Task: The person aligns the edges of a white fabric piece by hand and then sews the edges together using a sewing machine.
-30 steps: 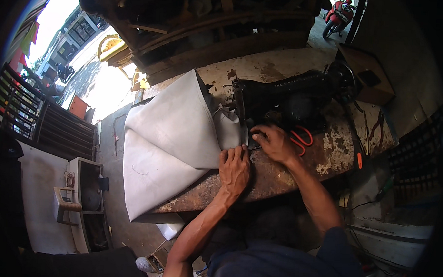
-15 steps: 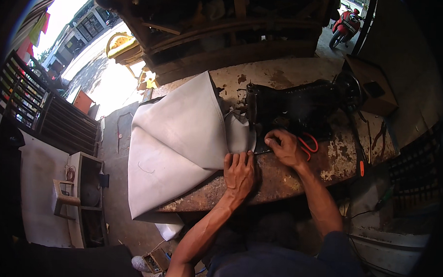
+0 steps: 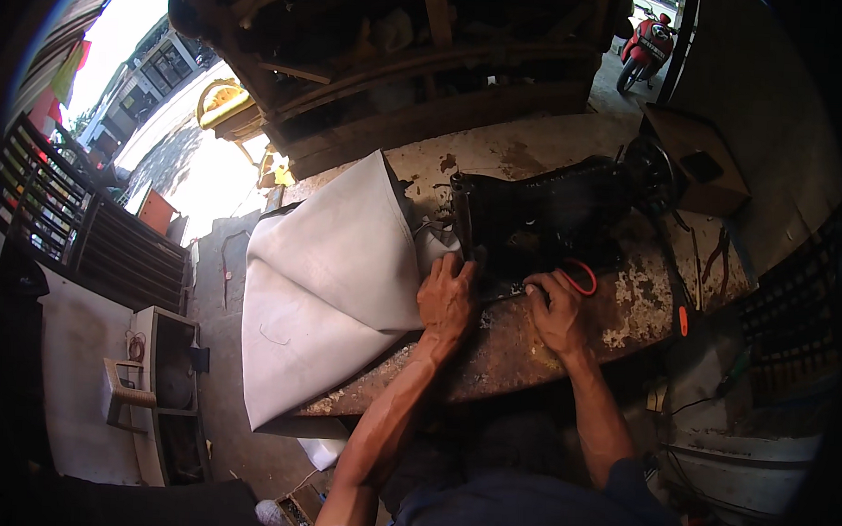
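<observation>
A black sewing machine (image 3: 552, 217) stands on the worn table, its needle end toward the large folded white sheet of cloth or vinyl (image 3: 338, 246). My left hand (image 3: 448, 296) is closed on the sheet's narrow edge beside the needle end; its fingertips are partly hidden. To the right, my right hand (image 3: 558, 319) rests low in front of the machine with curled fingers. Whatever it may pinch is too small to make out. Red-handled scissors (image 3: 583, 276) lie just beyond its fingers, with their blades out of sight.
The table's worn brown top (image 3: 511, 350) curves along the front. An orange-tipped tool (image 3: 684, 320) and pliers (image 3: 718, 255) lie at the right, near a wooden box (image 3: 698, 161). A dark wooden frame (image 3: 399, 105) stands behind. A white cabinet (image 3: 171, 384) is at the left.
My left hand has moved slightly away from me, up along the sheet's edge toward the machine. My right hand has shifted back toward me and a little right, away from the needle end.
</observation>
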### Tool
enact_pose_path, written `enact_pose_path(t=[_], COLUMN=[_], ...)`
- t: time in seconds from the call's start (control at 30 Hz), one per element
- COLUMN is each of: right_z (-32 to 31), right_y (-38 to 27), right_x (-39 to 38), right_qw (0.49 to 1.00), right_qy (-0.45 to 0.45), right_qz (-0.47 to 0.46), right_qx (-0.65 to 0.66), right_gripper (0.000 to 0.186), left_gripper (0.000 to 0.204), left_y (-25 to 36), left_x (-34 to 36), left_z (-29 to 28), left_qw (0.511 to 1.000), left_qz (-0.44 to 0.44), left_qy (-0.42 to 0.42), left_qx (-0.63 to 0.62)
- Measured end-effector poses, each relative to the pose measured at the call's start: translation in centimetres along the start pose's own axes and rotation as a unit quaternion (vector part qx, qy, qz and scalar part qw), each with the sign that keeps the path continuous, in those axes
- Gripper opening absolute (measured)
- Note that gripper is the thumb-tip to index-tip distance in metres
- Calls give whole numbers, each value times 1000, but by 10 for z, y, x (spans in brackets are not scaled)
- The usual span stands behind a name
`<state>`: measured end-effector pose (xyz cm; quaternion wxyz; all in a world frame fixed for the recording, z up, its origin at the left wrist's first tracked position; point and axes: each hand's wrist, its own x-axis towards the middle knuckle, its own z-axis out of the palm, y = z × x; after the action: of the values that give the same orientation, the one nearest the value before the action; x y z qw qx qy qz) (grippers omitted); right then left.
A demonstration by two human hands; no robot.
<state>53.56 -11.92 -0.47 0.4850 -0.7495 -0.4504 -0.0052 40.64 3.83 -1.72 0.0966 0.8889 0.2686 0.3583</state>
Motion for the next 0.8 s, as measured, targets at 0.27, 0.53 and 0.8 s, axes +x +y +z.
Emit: enact_pose_path(t=[0.27, 0.53, 0.8], right_z=[14, 4, 12], right_y=[15, 17, 14], right_x=[-16, -17, -12], right_qw=[996, 997, 996], right_qy=[-16, -13, -14], right_qz=[-79, -70, -88], right_qx=[-37, -14, -27], right_gripper=[11, 12, 10], left_gripper=[28, 13, 19], left_y=[12, 50, 24], left_x=[19, -48, -2], left_z=[1, -71, -74], left_qw=[987, 959, 962], left_qz=[-70, -152, -68], left_qy=[-134, -130, -160], left_qx=[-60, -202, -211])
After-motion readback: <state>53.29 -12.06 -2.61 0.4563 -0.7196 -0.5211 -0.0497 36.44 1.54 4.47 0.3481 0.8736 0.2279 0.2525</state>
